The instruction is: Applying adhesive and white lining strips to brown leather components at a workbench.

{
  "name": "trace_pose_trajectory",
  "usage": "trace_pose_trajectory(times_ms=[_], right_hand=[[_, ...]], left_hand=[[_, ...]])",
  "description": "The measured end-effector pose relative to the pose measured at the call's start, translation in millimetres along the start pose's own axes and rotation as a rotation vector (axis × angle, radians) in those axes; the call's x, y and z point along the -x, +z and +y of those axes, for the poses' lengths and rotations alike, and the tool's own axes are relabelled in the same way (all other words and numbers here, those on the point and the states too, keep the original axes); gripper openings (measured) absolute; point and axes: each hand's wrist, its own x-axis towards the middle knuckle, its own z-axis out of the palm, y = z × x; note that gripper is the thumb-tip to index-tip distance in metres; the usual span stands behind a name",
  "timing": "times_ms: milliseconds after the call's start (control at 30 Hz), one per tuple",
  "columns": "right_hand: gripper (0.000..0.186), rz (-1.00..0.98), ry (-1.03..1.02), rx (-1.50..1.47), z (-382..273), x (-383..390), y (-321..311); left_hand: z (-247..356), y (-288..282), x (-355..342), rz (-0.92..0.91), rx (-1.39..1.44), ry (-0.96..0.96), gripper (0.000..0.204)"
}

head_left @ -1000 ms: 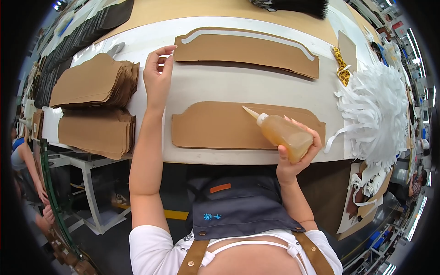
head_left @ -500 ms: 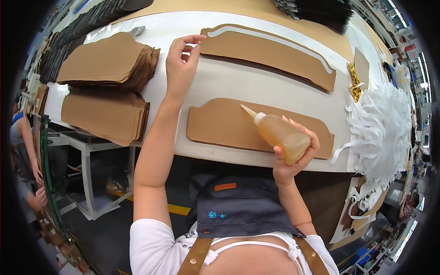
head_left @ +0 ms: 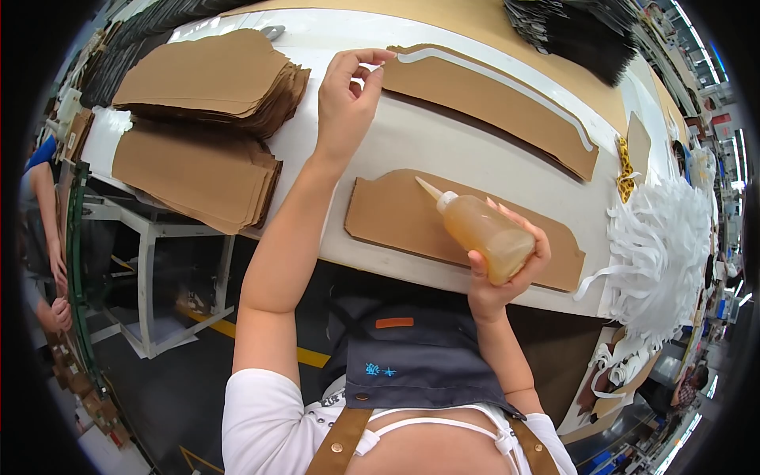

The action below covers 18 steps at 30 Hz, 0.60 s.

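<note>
Fingers of our right hand (head_left: 492,296) grip the amber bottle (head_left: 487,236), its nozzle (head_left: 428,188) now nearer, thus readier for, the left end of the brown panel (head_left: 392,212) below them; our left hand (head_left: 344,99) stays narrowly parted.

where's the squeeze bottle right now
In the head view, the squeeze bottle is right of centre, gripped in the right hand, its nozzle pointing up-left over the nearer brown panel.

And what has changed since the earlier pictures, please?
The view turned, so the table appears shifted rightward; against the near brown panel, the squeeze bottle appears further left. Unchanged: right hand holding the bottle, left hand at the left corner of the far brown panel.
</note>
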Motion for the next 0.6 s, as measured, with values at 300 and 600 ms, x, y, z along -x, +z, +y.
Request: trace_pose_trajectory(times_ms=[300,600], right_hand=[[0.084,-0.054,-0.019,-0.031,0.9,-4.7,8.3],[0.084,-0.079,0.019,-0.113,-1.4,-2.5,15.6]], left_hand=[[-0.1,-1.4,0.2,-0.021,0.004,-0.040,0.022],[4.0,-1.3,1.7,-0.031,0.010,-0.041,0.023]])
